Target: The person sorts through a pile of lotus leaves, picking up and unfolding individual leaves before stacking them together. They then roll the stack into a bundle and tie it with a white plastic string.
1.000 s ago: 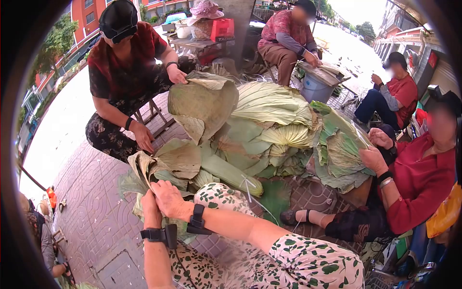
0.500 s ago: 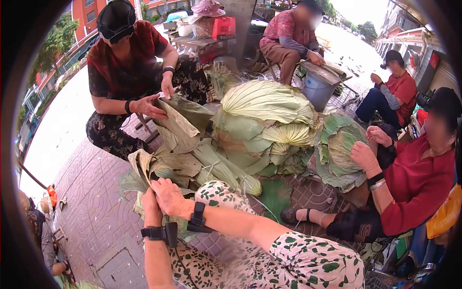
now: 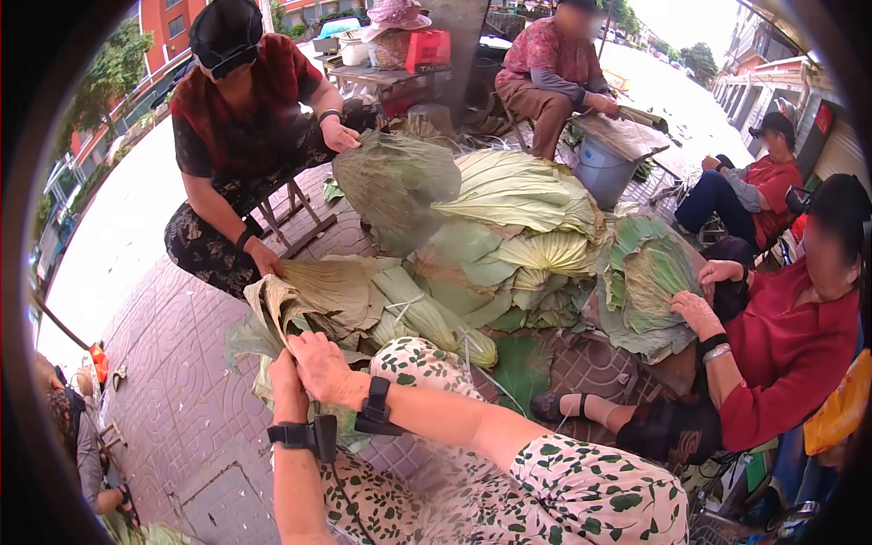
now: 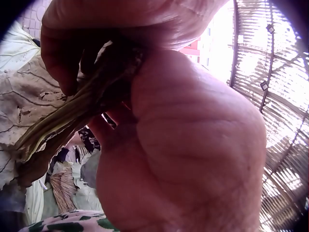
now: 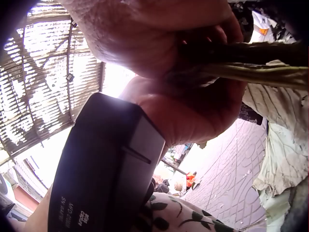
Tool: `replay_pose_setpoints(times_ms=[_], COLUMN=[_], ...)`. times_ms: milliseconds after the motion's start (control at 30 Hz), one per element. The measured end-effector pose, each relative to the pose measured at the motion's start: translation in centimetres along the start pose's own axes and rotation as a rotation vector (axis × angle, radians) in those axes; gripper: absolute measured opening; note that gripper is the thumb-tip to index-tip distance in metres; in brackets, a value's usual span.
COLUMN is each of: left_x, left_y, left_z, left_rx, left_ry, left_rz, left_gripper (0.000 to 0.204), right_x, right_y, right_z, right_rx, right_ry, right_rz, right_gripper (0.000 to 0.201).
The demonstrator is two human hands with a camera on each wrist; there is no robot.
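My left hand (image 3: 285,378) and right hand (image 3: 320,361) are close together over my knee, both gripping the gathered end of a folded, brownish-green lotus leaf (image 3: 272,313). The leaf fans out up and away from my hands. In the left wrist view my left hand (image 4: 96,63) has its fingers curled round the pleated leaf (image 4: 72,113). The right wrist view shows my right hand (image 5: 193,63) closed round the same leaf (image 5: 256,67), with the left wrist camera (image 5: 106,169) just below it.
A big pile of lotus leaves (image 3: 518,236) lies on the brick paving (image 3: 173,363), with a tied roll (image 3: 427,318) near my knee. A person opposite holds up a leaf (image 3: 395,182); another on the right handles one (image 3: 649,282). A grey bucket (image 3: 604,168) stands behind.
My hands keep their grip on the folded leaf, almost unmoved. The person opposite has lifted and spread a large leaf. The person on the right has lowered their hands onto their leaf.
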State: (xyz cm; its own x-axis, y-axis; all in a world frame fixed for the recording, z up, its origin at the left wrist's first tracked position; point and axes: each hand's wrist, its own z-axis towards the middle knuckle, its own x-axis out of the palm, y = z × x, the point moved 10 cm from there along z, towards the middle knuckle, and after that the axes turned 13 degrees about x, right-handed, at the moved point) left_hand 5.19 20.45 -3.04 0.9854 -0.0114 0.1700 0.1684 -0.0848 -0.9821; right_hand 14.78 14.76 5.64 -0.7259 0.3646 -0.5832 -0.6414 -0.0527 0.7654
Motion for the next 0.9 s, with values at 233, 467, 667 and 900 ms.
replay_pose_setpoints(times_ms=[233,467,667,900], left_x=[0.1,-0.1,0.2,1.3], left_y=[0.0,0.0,0.4,-0.1], left_z=[0.0,0.2,0.3,-0.1], left_rx=[0.008,0.022,-0.005,0.035], left_ry=[0.014,0.012,0.053,0.145], left_rz=[0.027,0.049,0.043,-0.084], left_gripper=[0.026,0.028,0.022,0.022], right_x=[0.2,-1.0,-0.3,-0.5], right_y=[-0.2,0.3,0.0,0.1], right_z=[0.1,-0.2,-0.1,-0.1], right_rx=[-0.001,-0.009,0.059,0.047], right_ry=[0.003,-0.025,0.068,0.067], right_rz=[-0.003,0.029,-0.011,-0.002], right_gripper=[0.03,0.027,0.031,0.03])
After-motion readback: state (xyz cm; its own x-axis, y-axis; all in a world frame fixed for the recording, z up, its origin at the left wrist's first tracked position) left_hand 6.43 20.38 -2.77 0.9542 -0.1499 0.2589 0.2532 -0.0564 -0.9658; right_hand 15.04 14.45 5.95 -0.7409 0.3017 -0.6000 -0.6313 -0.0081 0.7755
